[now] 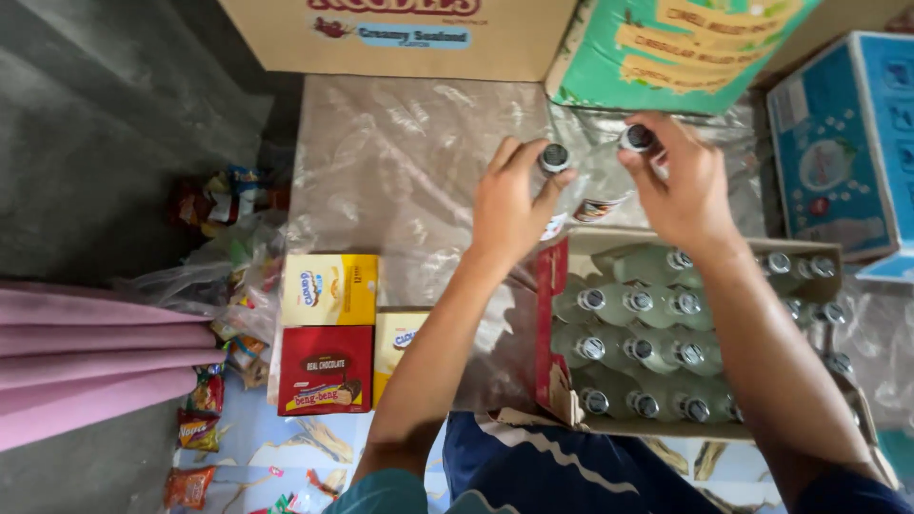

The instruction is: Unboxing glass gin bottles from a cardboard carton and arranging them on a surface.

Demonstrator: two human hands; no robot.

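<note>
Plastic sheeting (400, 181), clear and wrinkled, covers the floor in front of you and is the widest thing in view. At its far edge stand a brown cardboard carton (400, 38) and a green printed carton (666, 48); a blue box (843, 133) sits to your right. On your left lies a stack of pink folded cloth (86, 357) on grey floor.

Close to you sits an open cardboard box (562, 324) with a red inner flap, packed with clear bottles (638, 347) lying in rows, their dark caps turned up towards you. Left of it are three smaller packs: a yellow snack box (328, 288), a red chocolate box (326, 369) just below it, and a second yellow box (400, 343) partly hidden by your left forearm. Loose snack packets (200, 424) lie near the cloth and in a clear bag (224, 276).

Your left hand (509, 205) is closed around the neck of one clear bottle (555, 162), fingers wrapped just below its dark cap, holding it above the sheeting just beyond the open box. Your right hand (681, 186) grips a second bottle (636, 141) the same way near its cap. The two held bottles are near each other, caps apart, both over the far edge of the open box.
</note>
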